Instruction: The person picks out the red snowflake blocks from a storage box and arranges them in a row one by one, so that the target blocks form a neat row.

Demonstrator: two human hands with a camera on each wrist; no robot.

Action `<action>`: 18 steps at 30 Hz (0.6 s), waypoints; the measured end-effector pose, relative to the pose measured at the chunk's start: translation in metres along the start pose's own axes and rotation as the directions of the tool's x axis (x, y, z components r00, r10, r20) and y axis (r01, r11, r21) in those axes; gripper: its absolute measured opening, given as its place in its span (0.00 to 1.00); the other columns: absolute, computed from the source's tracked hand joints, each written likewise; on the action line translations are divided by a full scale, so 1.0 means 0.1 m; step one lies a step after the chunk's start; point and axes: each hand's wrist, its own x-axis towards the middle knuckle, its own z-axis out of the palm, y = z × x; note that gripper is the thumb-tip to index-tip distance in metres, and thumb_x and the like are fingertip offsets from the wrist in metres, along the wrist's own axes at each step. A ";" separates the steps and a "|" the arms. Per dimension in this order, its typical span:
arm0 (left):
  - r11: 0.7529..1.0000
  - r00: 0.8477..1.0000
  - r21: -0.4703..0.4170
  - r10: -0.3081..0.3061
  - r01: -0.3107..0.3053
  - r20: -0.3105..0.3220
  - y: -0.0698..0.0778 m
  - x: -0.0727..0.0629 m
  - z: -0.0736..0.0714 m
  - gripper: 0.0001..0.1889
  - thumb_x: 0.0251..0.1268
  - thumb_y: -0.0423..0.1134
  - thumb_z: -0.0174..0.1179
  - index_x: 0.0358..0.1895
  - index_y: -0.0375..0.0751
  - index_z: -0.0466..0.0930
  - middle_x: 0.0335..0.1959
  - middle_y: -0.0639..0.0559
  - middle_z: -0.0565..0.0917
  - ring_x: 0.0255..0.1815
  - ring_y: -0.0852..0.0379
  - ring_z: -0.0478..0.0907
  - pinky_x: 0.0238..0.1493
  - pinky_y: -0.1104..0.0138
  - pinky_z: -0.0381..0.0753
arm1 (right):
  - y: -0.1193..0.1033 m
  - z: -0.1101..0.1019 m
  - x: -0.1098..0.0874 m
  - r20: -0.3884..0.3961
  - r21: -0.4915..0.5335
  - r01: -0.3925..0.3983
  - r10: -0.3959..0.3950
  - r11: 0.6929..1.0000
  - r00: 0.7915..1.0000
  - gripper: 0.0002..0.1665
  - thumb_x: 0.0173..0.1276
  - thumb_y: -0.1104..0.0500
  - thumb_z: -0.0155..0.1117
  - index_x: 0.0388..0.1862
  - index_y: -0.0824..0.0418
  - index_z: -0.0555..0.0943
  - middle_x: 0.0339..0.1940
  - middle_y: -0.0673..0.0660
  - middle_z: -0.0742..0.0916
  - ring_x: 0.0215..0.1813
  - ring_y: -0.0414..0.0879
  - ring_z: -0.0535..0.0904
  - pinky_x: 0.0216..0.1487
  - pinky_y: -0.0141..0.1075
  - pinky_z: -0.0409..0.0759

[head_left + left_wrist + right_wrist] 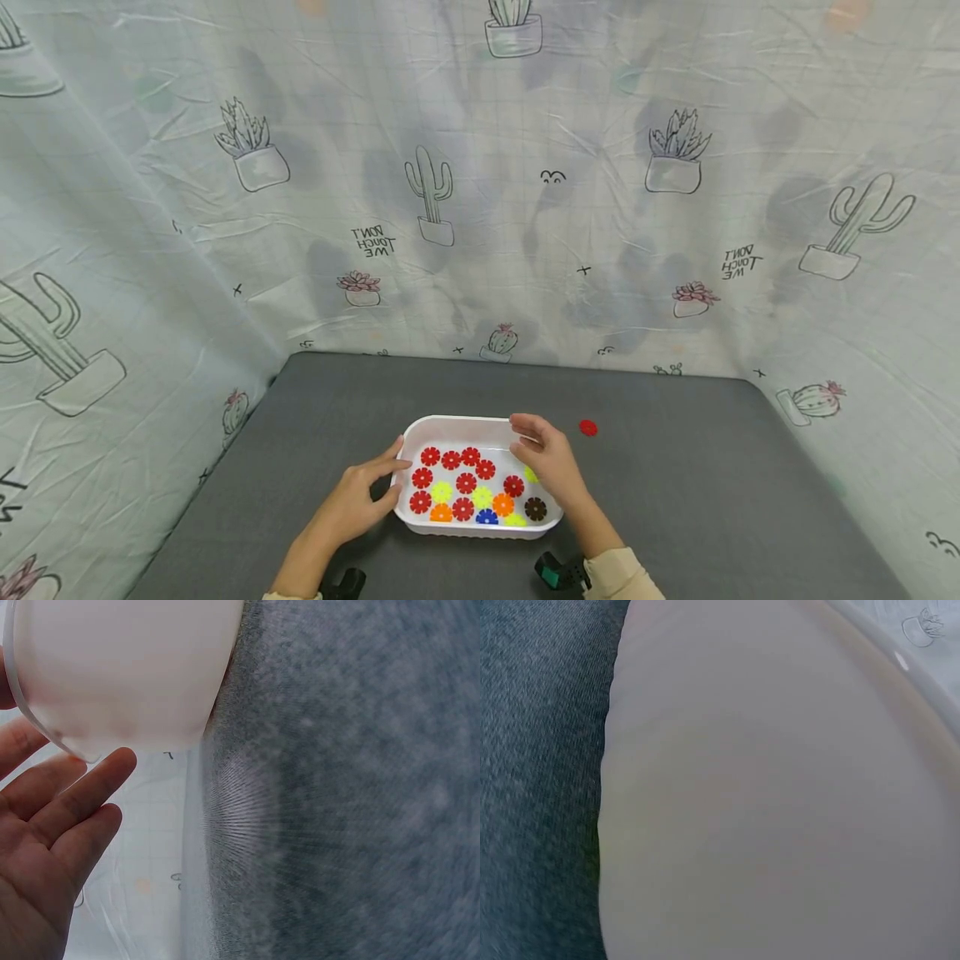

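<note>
A white plastic tray stands on the grey table, holding several flat notched discs in red, yellow, orange, blue and dark brown. My left hand touches the tray's left end, its fingers spread along the rim. In the left wrist view, that hand's fingers are extended beside the tray wall. My right hand is over the right end of the tray, with loosely bent fingers and no visible object in them. The tray wall fills most of the right wrist view, where the hand is hidden.
One loose red disc lies on the grey table, right of the tray and beyond the right hand. Behind and at both sides hangs a pale curtain printed with cacti.
</note>
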 end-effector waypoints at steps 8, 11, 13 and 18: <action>1.000 1.000 0.004 -0.002 0.002 -0.007 0.00 0.01 -0.01 0.18 0.57 0.33 0.61 0.53 0.42 0.82 0.67 0.47 0.70 0.63 0.47 0.72 0.59 0.47 0.73 | 0.03 0.00 0.06 0.118 -0.177 -0.002 0.023 0.984 0.993 0.21 0.62 0.67 0.63 0.56 0.66 0.77 0.54 0.63 0.83 0.57 0.57 0.78 0.60 0.53 0.73; 1.000 1.000 0.002 0.005 -0.005 -0.006 0.00 0.01 0.00 0.18 0.57 0.33 0.61 0.53 0.42 0.82 0.67 0.47 0.70 0.63 0.48 0.72 0.59 0.48 0.73 | 0.04 0.00 0.06 0.151 -0.234 0.000 0.036 0.972 0.988 0.21 0.61 0.69 0.62 0.55 0.67 0.77 0.53 0.63 0.83 0.55 0.58 0.78 0.59 0.53 0.75; 1.000 1.000 -0.003 0.006 -0.006 -0.004 0.00 0.01 0.00 0.18 0.57 0.33 0.61 0.53 0.42 0.82 0.67 0.47 0.70 0.63 0.47 0.72 0.59 0.47 0.73 | 0.04 0.00 0.06 0.168 -0.272 0.003 0.045 0.962 0.985 0.21 0.60 0.70 0.62 0.53 0.68 0.78 0.51 0.63 0.83 0.54 0.58 0.79 0.57 0.53 0.76; 1.000 1.000 -0.001 -0.018 0.018 -0.001 0.00 0.01 0.00 0.18 0.58 0.34 0.61 0.54 0.43 0.82 0.68 0.48 0.70 0.64 0.47 0.72 0.59 0.47 0.73 | 0.03 0.02 0.07 0.217 -0.333 -0.017 0.094 0.943 0.972 0.19 0.58 0.72 0.63 0.50 0.69 0.78 0.49 0.63 0.83 0.51 0.57 0.79 0.54 0.51 0.79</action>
